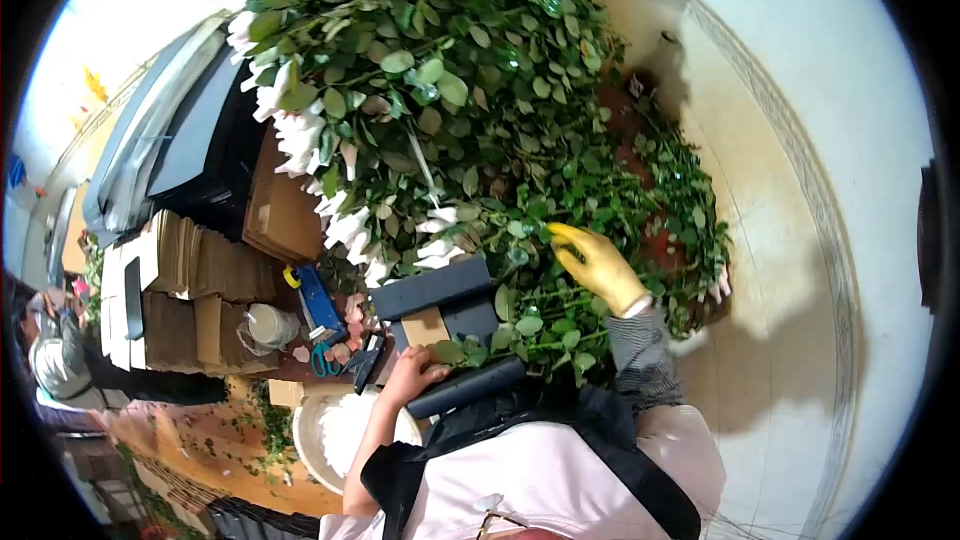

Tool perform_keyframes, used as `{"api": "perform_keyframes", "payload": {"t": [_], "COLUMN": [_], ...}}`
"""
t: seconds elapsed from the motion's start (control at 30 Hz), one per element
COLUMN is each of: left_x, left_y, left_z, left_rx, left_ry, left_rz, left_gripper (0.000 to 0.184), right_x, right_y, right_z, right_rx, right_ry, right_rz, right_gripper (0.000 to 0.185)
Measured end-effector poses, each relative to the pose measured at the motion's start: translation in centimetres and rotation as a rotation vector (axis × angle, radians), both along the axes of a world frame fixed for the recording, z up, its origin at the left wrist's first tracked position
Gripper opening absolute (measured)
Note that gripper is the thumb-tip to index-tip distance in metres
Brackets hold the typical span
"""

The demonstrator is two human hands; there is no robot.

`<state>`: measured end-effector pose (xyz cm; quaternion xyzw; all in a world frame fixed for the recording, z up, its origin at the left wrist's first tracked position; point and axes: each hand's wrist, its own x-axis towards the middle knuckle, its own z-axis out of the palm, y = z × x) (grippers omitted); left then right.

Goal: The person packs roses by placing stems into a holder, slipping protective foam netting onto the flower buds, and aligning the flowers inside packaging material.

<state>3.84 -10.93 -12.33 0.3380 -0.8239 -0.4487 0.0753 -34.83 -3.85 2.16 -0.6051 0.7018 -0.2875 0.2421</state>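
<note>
My left hand (415,374) is bare, its fingers curled together at the lower part of a brown cardboard strip (425,328). The strip lies across a black padded stand (432,287), and a few rose leaves touch near my fingertips. My right hand (603,272), in a yellow glove, reaches over rose stems (550,335) with thumb and fingers apart; its fingertips are close to the leaves. Beyond both hands lies a large heap of leafy roses (450,90), with pale wrapped heads (300,140) facing left.
Left of the stand are teal scissors (322,360), a black stapler (368,362), a blue box (320,302), a roll of twine (270,327) and stacked cardboard (190,270). A white bucket (308,430) stands below. Another person (75,365) is at far left; a wall (830,90) bounds the right.
</note>
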Motion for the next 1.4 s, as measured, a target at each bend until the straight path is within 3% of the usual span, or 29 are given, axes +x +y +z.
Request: {"api": "perform_keyframes", "payload": {"t": [0.1,0.17,0.23,0.27,0.33,0.47,0.53,0.6,0.67,0.7,0.73,0.8,0.87,0.93,0.97,1.03,1.13,1.2,1.27,1.3,1.4], "left_x": [0.2,0.6,0.4,0.4,0.3,-0.1,0.0,0.1,0.0,-0.1,-0.1,0.0,0.1,-0.1,-0.1,0.0,-0.2,0.0,0.1,0.3,0.0], "left_y": [0.1,0.2,0.1,0.0,0.1,-0.3,-0.2,-0.2,-0.2,-0.3,-0.3,0.0,0.0,0.2,0.1,0.1,-0.1,-0.3,0.0,-0.2,0.0], "left_z": [-0.8,-2.1,-1.7,-1.5,-1.2,-0.8,-0.4,-0.7,0.6,0.1,-0.7,-1.2,-1.4,-0.6,-0.3,-0.6,-2.0,-2.4,-1.3,-3.3,-2.5], "left_rx": [-0.020,-0.072,-0.081,-0.054,0.023,0.001,0.093,-0.021,0.036,0.030,0.009,-0.011,-0.047,-0.096,-0.088,-0.090,0.012,0.001,-0.009,0.011,-0.041], "left_ry": [0.041,0.092,0.114,0.132,0.075,0.043,0.006,0.062,-0.017,-0.013,0.016,0.046,0.055,0.060,0.055,0.108,0.107,0.075,0.021,0.080,0.073], "left_rz": [0.013,0.018,0.032,0.024,0.054,0.016,0.058,0.006,0.009,0.003,0.008,0.011,0.023,0.029,0.016,0.012,0.052,0.014,0.029,0.034,0.037], "left_gripper": [0.033,0.033,0.034,0.035,0.029,0.031,0.032,0.033,0.036,0.036,0.037,0.038,0.042,0.044,0.046,0.052,0.055,0.055,0.053,0.051,0.053], "right_x": [4.5,5.6,4.2,3.4,1.2,4.7,4.7,3.9,1.8,0.7,-1.0,-2.5,-1.8,1.0,-0.9,-0.4,-0.2,-1.2,-2.4,-3.0,-3.0], "right_y": [-8.6,-15.1,-23.0,-26.4,-32.1,-33.1,-31.4,-30.1,-29.8,-29.5,-30.3,-30.4,-30.2,-28.9,-32.2,-31.1,-30.3,-30.8,-31.4,-31.5,-32.2], "right_z": [6.5,9.9,12.3,13.4,13.3,16.0,13.7,11.5,11.7,12.8,12.2,12.0,13.2,16.8,13.0,14.2,15.2,14.0,11.8,10.8,11.4], "right_rx": [-0.297,-0.678,-0.952,-0.970,-0.496,-0.085,-0.317,-0.539,-0.922,-0.824,-0.829,-0.433,-0.345,-0.053,-0.190,-0.398,-0.687,-0.640,-0.428,-0.389,-0.490], "right_ry": [-0.143,0.046,0.422,0.560,1.030,1.094,0.935,0.802,0.605,0.698,0.777,0.988,1.122,1.174,1.202,0.990,0.889,0.948,1.077,1.082,0.912], "right_rz": [0.200,0.237,0.140,0.042,-0.123,-0.014,0.060,0.088,0.047,-0.016,-0.077,-0.179,-0.166,-0.083,-0.090,0.047,0.043,0.029,0.012,-0.009,-0.099], "right_gripper": [0.046,0.039,0.036,0.035,0.024,0.015,0.016,0.018,0.031,0.043,0.042,0.039,0.025,0.020,0.018,0.017,0.023,0.029,0.032,0.034,0.032]}}
